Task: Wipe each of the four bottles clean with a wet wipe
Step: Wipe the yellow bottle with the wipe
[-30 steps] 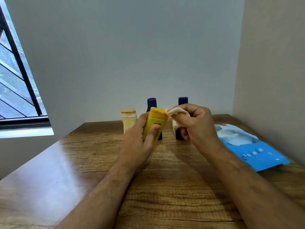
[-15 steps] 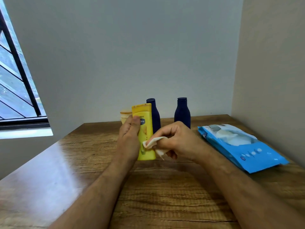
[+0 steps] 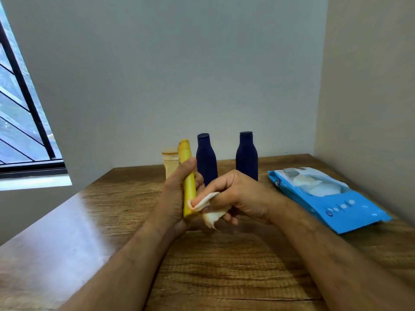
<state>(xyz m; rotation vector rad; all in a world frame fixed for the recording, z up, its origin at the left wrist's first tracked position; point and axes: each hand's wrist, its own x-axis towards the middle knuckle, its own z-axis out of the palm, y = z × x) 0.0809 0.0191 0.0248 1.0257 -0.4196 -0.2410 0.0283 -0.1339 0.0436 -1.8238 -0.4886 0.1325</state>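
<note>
My left hand point(image 3: 174, 198) grips a yellow bottle point(image 3: 187, 173) upright above the table, its narrow side turned toward me. My right hand point(image 3: 235, 196) pinches a white wet wipe point(image 3: 205, 204) and presses it against the lower right side of the yellow bottle. Behind the hands stand a cream bottle point(image 3: 170, 162), partly hidden by the yellow one, and two dark blue bottles point(image 3: 206, 158) point(image 3: 246, 156), all upright near the back wall.
A blue pack of wet wipes point(image 3: 332, 200) lies open on the right of the wooden table point(image 3: 224, 265), close to the side wall. A window is at the far left. The walls meet behind the bottles.
My left hand has turned the yellow bottle so its narrow edge faces me. My right hand with the wipe came down from the cap to the bottle's lower part.
</note>
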